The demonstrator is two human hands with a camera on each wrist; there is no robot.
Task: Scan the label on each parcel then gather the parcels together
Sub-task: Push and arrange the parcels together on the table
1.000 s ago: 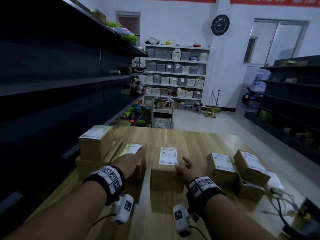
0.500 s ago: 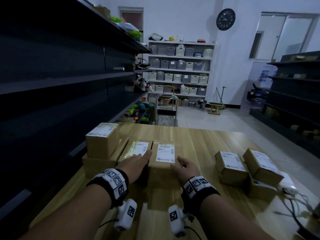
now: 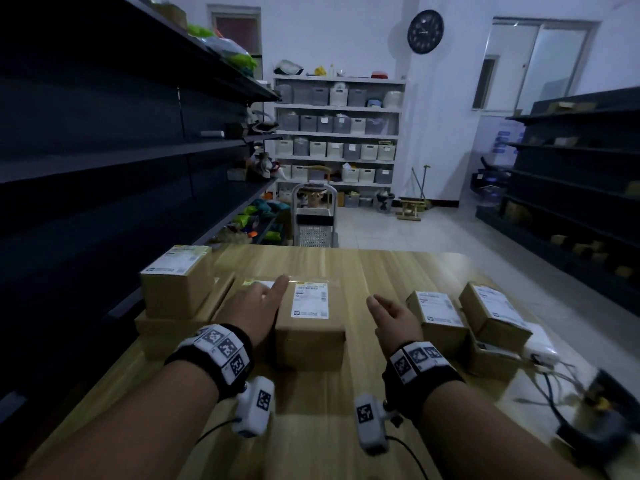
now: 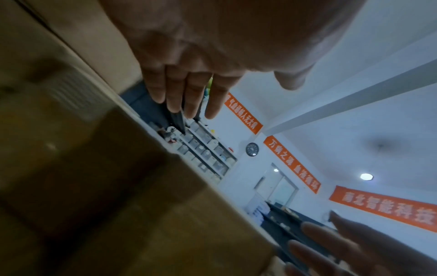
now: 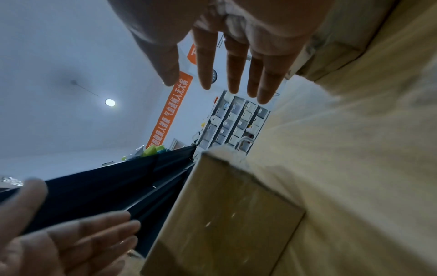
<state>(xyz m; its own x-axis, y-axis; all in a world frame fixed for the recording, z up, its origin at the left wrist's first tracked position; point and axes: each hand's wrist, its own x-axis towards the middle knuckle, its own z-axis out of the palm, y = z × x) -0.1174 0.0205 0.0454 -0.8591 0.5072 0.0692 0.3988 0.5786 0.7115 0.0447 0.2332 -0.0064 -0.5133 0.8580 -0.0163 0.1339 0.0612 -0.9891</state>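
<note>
On the left edge of the wooden desk (image 3: 346, 268) a small labelled parcel (image 3: 176, 282) sits on top of a flat wide parcel (image 3: 162, 332). Just to the right, the left hand (image 3: 258, 308) lies flat on a low parcel (image 3: 227, 299), its fingers (image 4: 173, 93) straight and released, gripping nothing, the forefinger tip reaching the near edge of the middle parcel (image 3: 310, 327). That middle parcel lies label-up on the desk, touching the low parcel beside it. Further right the right hand (image 3: 393, 318) is held over bare desk between the middle parcel and the right-hand group, apart from the middle parcel; its fingers (image 5: 232, 65) are spread, straight and grasping nothing. Whether its far side touches the next parcel cannot be told. To its right a labelled parcel (image 3: 438, 318) stands on the desk, and beyond it another parcel (image 3: 493, 315) rests tilted on a lower parcel (image 3: 491, 362). A white device (image 3: 538, 344) with cables lies at the right edge.
</note>
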